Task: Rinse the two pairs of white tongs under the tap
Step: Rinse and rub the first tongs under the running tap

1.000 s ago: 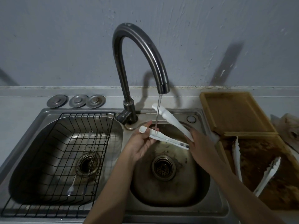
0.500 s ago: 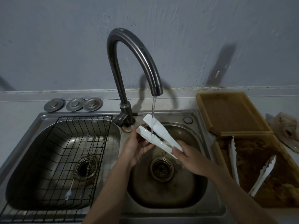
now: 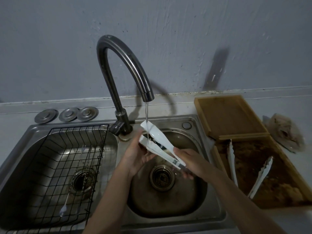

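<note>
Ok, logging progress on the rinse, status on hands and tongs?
Right hand grips white tongs at hinge end, left hand cradles tips under running tap. Second pair waits in wooden tray. Nothing blocking.

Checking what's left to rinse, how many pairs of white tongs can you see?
2: one pair of tongs held under the tap by both hands, the other pair lying in the dirty wooden tray.

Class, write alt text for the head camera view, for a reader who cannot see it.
Two bare hands hold a pair of white plastic tongs under a thin stream from a dark curved metal tap, over the right steel sink basin: left hand near the tips, right hand at the hinge. A second white pair lies in a brown-stained wooden tray.
</note>
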`<state>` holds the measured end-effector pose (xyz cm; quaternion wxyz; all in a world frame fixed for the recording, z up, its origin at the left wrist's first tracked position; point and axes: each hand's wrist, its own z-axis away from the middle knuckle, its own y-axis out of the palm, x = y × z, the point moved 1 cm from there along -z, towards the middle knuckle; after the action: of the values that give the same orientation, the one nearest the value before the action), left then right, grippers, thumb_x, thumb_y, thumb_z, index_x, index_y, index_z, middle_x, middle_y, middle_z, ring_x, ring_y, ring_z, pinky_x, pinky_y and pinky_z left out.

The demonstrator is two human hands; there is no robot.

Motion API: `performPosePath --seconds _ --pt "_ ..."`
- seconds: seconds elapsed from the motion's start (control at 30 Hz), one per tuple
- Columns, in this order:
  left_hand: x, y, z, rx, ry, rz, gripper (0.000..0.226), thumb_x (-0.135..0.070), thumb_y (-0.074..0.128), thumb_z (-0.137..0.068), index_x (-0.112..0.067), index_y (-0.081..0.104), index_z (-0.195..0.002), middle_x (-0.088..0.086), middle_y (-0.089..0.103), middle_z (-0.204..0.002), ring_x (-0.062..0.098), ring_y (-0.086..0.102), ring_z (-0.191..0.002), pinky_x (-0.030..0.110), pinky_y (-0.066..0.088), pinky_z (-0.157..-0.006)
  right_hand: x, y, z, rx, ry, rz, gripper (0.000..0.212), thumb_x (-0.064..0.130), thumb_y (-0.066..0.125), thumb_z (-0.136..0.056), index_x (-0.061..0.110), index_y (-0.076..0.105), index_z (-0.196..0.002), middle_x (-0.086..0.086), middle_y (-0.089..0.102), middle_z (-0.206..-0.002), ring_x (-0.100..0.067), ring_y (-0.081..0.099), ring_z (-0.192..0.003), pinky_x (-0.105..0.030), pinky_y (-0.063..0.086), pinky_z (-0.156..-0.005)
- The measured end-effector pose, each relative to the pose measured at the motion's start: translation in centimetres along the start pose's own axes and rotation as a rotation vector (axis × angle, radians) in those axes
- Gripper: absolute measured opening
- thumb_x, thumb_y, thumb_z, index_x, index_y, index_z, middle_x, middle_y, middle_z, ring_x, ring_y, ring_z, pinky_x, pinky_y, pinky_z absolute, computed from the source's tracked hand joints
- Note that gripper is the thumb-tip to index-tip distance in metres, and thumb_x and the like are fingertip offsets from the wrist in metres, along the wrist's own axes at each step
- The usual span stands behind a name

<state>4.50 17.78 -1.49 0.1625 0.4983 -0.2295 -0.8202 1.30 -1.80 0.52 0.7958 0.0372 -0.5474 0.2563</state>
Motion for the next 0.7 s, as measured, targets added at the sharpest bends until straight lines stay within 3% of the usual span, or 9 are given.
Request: performPosePath --seconds 0.1,0.23,0.3,0.4,0.47,0.57,0.63,0.7 --pt "0.4 0.3 -0.3 -0.143 0.006 -0.068 0.057 -0.050 0.071 -0.055 -0.016 0.064 -0.100 0.004 0.068 -0.089 0.015 0.069 -0.078 0.028 0.057 -0.057 -0.1 -0.2 0.3 -0.022 0.025 -0.008 0.052 0.052 0.040 -0.092 0.006 0.062 -0.086 -0.011 0.061 -0.063 -0.013 0.052 -0.038 -0.021 0.036 -0.034" --pt "0.2 0.3 0.0 -0.131 0.020 -0.076 0.058 -0.060 0.064 -0.057 -0.022 0.066 -0.101 -0.001 0.075 -0.080 0.016 0.069 -0.081 0.031 0.057 -0.058 0.1 -0.1 0.4 -0.033 0.025 0.025 0.051 0.050 0.042 -0.092 0.003 0.061 -0.093 -0.010 0.056 -0.057 -0.014 0.052 -0.040 -0.021 0.040 -0.036" --pt "0.1 0.2 0.1 -0.163 0.002 -0.131 0.059 -0.063 0.059 -0.065 -0.021 0.065 -0.105 0.002 0.074 -0.088 0.018 0.068 -0.085 0.032 0.057 -0.062 0.3 0.1 0.4 -0.020 0.031 0.043 0.052 0.049 0.042 -0.092 0.001 0.060 -0.099 -0.009 0.054 -0.056 -0.015 0.052 -0.042 -0.021 0.042 -0.038" --pt "-0.3 -0.4 0.4 -0.294 -0.011 -0.238 0.055 -0.062 0.034 -0.088 -0.017 0.064 -0.100 0.006 0.067 -0.090 0.020 0.062 -0.081 0.033 0.049 -0.070 0.4 0.8 0.3 -0.012 0.008 0.091 0.046 0.044 0.044 -0.093 0.001 0.059 -0.103 -0.015 0.053 -0.067 -0.024 0.054 -0.054 -0.027 0.046 -0.044" --pt "-0.6 -1.5 0.5 -0.448 0.110 -0.405 0.057 -0.054 0.025 -0.095 -0.010 0.059 -0.109 0.008 0.065 -0.094 0.024 0.062 -0.083 0.034 0.046 -0.071 0.4 1.4 0.1 -0.018 -0.014 0.166 0.039 0.039 0.047 -0.094 0.005 0.056 -0.109 -0.011 0.054 -0.069 -0.024 0.055 -0.056 -0.031 0.047 -0.047" --pt "-2.3 -3.9 0.9 -0.784 0.369 -0.776 0.048 -0.029 0.049 -0.094 0.006 0.036 -0.124 0.015 0.050 -0.111 0.030 0.053 -0.106 0.033 0.040 -0.083 0.2 2.1 -0.2 -0.048 -0.061 0.299 0.034 0.037 0.046 -0.094 0.013 0.053 -0.117 0.006 0.055 -0.072 -0.010 0.055 -0.055 -0.024 0.044 -0.045" --pt "-3.6 -5.2 0.2 -0.806 0.444 -1.028 0.046 -0.020 0.056 -0.089 0.011 0.040 -0.120 0.025 0.050 -0.116 0.034 0.051 -0.111 0.036 0.041 -0.094 0.1 2.3 -0.4 -0.092 -0.110 0.395 0.034 0.037 0.046 -0.094 0.014 0.054 -0.118 0.009 0.057 -0.074 -0.006 0.057 -0.060 -0.023 0.045 -0.051" --pt "-4.6 -5.8 -0.6 -0.788 0.456 -1.232 0.037 -0.021 0.049 -0.092 0.012 0.049 -0.108 0.029 0.053 -0.109 0.036 0.054 -0.102 0.030 0.040 -0.086 0.0 2.5 -0.7 -0.128 -0.151 0.457 0.034 0.037 0.046 -0.094 0.016 0.056 -0.118 0.009 0.060 -0.077 -0.006 0.059 -0.064 -0.027 0.050 -0.059"
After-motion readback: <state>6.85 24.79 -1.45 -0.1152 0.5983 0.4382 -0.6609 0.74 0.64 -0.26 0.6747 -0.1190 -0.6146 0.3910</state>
